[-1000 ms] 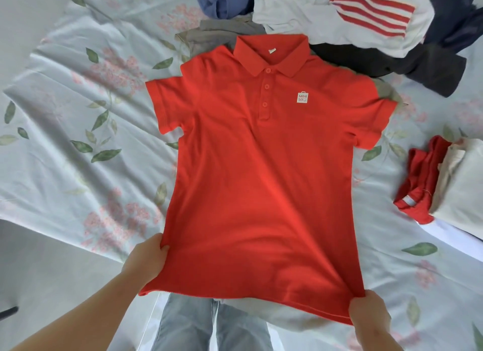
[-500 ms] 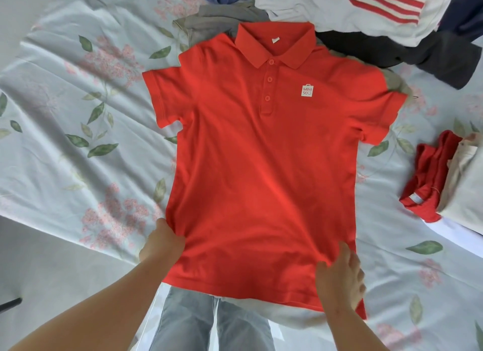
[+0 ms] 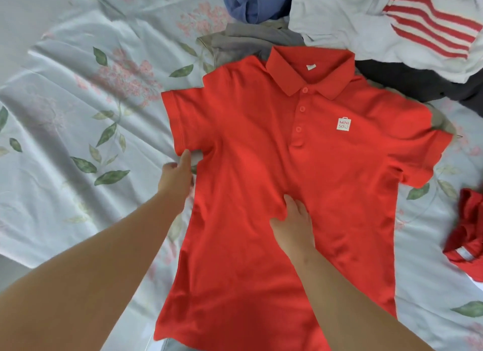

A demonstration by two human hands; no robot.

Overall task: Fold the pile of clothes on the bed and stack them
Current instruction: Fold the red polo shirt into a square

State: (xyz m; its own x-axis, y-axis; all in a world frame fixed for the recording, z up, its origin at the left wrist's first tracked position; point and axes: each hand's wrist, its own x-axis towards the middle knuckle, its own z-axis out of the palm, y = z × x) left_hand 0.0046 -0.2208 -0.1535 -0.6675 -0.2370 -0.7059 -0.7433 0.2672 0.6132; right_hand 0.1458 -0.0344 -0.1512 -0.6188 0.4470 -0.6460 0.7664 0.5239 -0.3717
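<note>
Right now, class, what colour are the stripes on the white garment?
Red; the stripes show in the head view.

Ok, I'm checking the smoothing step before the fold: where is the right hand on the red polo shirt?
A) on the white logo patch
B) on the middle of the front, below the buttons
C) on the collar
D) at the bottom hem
B: the right hand lies flat on the red polo shirt, on the middle of its front, below the buttons.

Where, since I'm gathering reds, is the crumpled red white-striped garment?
Head view, right edge: crumpled red garment on the floral bedsheet, right of the red polo shirt.
</note>
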